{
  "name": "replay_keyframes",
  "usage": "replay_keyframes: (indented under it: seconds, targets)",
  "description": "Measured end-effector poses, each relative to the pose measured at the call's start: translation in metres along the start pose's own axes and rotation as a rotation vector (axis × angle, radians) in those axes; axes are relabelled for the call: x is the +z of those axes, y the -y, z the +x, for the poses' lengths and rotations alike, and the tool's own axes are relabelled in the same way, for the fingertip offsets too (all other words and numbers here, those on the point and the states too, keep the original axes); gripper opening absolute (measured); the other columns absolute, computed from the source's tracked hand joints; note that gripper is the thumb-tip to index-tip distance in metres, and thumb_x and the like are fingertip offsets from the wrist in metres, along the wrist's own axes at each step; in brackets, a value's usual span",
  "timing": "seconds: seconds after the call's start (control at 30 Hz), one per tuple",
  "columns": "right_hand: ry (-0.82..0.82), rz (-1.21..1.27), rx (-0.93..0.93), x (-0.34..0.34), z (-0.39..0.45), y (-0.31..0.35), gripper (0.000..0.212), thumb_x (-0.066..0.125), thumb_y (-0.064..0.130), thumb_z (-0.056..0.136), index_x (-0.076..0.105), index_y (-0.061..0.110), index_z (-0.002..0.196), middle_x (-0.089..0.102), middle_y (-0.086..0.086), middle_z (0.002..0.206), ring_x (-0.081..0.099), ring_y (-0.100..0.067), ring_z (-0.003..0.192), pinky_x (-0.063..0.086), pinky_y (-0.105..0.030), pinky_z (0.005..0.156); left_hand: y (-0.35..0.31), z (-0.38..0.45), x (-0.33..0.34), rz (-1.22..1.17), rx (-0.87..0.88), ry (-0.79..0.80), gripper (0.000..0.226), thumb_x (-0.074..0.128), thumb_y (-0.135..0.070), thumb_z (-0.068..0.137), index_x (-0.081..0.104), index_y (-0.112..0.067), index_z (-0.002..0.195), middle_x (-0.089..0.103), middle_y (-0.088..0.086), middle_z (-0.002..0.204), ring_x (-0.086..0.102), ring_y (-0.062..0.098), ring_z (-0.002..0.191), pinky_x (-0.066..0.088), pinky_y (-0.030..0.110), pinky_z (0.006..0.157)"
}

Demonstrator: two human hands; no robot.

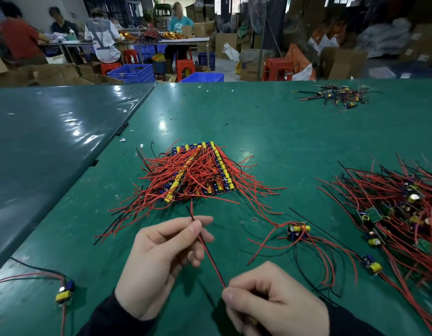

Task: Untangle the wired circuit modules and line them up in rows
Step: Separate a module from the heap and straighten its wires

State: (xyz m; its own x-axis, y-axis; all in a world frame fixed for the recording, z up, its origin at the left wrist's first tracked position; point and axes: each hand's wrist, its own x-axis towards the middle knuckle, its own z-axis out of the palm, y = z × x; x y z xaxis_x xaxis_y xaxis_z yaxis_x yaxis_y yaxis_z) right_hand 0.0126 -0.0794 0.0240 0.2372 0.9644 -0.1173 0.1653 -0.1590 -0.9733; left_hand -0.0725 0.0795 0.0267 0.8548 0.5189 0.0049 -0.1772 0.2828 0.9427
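My left hand (159,258) pinches the far end of a red and black wire pair (211,259) between thumb and forefinger. My right hand (275,304) grips the near end of the same pair, and the module on that end is mostly hidden in its palm. The wires run taut between both hands. Ahead lie rows of lined-up modules (198,173) with yellow and blue parts, their red leads fanned out sideways. A tangled heap of modules (399,214) sits at the right. One loose module (298,231) lies between heap and rows, another (371,264) nearer the heap.
A single module (64,291) with red and black leads lies near the green table's left front. A small pile of wire scraps (336,95) sits far right. A seam (127,122) separates this table from a darker one at left. People work at a distant table.
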Motion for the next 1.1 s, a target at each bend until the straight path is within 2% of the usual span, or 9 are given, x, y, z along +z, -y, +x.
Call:
replay_keyframes:
  seconds: [0.1, 0.23, 0.4, 0.63, 0.7, 0.8, 0.87, 1.0, 1.1]
  targets:
    - [0.043, -0.004, -0.032, -0.001, -0.001, 0.001, 0.040, 0.050, 0.022, 0.095, 0.056, 0.018, 0.055, 0.046, 0.009, 0.048, 0.038, -0.004, 0.046, 0.028, -0.020, 0.047, -0.003, 0.000, 0.000, -0.052, -0.051, -0.028, 0.029, 0.068, -0.021, 0.057, 0.076, -0.003, 0.079, 0.064, 0.012, 0.061, 0.048, 0.009, 0.041, 0.039, 0.015, 0.038]
    - [0.004, -0.123, -0.103, -0.002, -0.001, -0.002, 0.038, 0.052, 0.023, 0.095, 0.059, 0.013, 0.058, 0.044, -0.008, 0.048, 0.035, -0.012, 0.046, 0.026, -0.028, 0.047, -0.001, 0.000, 0.001, -0.056, -0.078, -0.102, 0.018, 0.064, -0.010, 0.063, 0.076, -0.002, 0.074, 0.063, 0.015, 0.058, 0.048, 0.007, 0.038, 0.038, 0.014, 0.035]
    - [-0.081, -0.336, -0.190, -0.002, 0.000, -0.006, 0.039, 0.054, 0.018, 0.092, 0.055, 0.014, 0.054, 0.044, -0.008, 0.044, 0.032, -0.004, 0.039, 0.027, -0.019, 0.045, -0.001, -0.001, 0.005, -0.038, -0.066, -0.144, 0.024, 0.063, -0.009, 0.065, 0.076, -0.009, 0.085, 0.063, 0.019, 0.059, 0.050, 0.009, 0.038, 0.039, 0.013, 0.036]
    - [-0.122, -0.390, -0.219, -0.004, 0.001, -0.008, 0.038, 0.055, 0.017, 0.091, 0.053, 0.016, 0.053, 0.044, -0.002, 0.042, 0.034, -0.005, 0.037, 0.028, -0.018, 0.044, 0.001, -0.001, 0.007, -0.084, -0.072, -0.171, 0.017, 0.060, -0.010, 0.069, 0.076, -0.007, 0.074, 0.064, 0.018, 0.061, 0.051, 0.009, 0.040, 0.041, 0.013, 0.038]
    - [-0.169, -0.482, -0.208, -0.006, 0.001, -0.010, 0.038, 0.054, 0.023, 0.091, 0.051, 0.013, 0.054, 0.045, -0.007, 0.046, 0.036, -0.009, 0.038, 0.033, -0.025, 0.043, 0.001, -0.001, 0.007, -0.092, -0.079, -0.169, 0.020, 0.059, -0.015, 0.071, 0.076, -0.006, 0.074, 0.065, 0.016, 0.062, 0.052, 0.008, 0.041, 0.042, 0.013, 0.038]
    - [-0.269, -0.678, -0.140, -0.008, 0.002, -0.015, 0.041, 0.045, 0.042, 0.089, 0.044, 0.012, 0.061, 0.043, -0.011, 0.049, 0.036, -0.022, 0.046, 0.041, -0.042, 0.052, 0.000, 0.000, 0.005, -0.152, -0.098, -0.184, 0.025, 0.057, -0.022, 0.074, 0.076, -0.007, 0.067, 0.067, 0.014, 0.063, 0.053, 0.008, 0.042, 0.042, 0.012, 0.039]
    - [-0.345, -0.782, -0.098, -0.011, 0.002, -0.017, 0.040, 0.038, 0.050, 0.088, 0.040, 0.016, 0.067, 0.040, -0.010, 0.052, 0.033, -0.024, 0.053, 0.042, -0.042, 0.056, -0.001, 0.001, 0.004, -0.210, -0.149, -0.189, 0.028, 0.057, -0.025, 0.074, 0.074, -0.008, 0.062, 0.066, 0.012, 0.062, 0.053, 0.008, 0.041, 0.042, 0.011, 0.039]
    - [-0.430, -0.867, -0.022, -0.013, 0.002, -0.021, 0.040, 0.036, 0.054, 0.090, 0.043, 0.016, 0.077, 0.047, -0.008, 0.058, 0.042, -0.025, 0.062, 0.044, -0.037, 0.061, -0.001, -0.001, 0.003, -0.344, -0.271, -0.164, 0.022, 0.061, -0.024, 0.068, 0.069, -0.008, 0.054, 0.060, 0.010, 0.056, 0.048, 0.008, 0.038, 0.038, 0.009, 0.035]
    - [-0.441, -0.865, -0.002, -0.010, 0.002, -0.021, 0.037, 0.036, 0.054, 0.091, 0.044, 0.020, 0.077, 0.047, -0.005, 0.056, 0.045, -0.023, 0.062, 0.045, -0.035, 0.062, -0.003, 0.000, 0.002, -0.476, -0.352, -0.124, 0.024, 0.084, -0.022, 0.049, 0.068, -0.006, 0.055, 0.058, 0.010, 0.058, 0.050, 0.011, 0.039, 0.040, 0.012, 0.036]
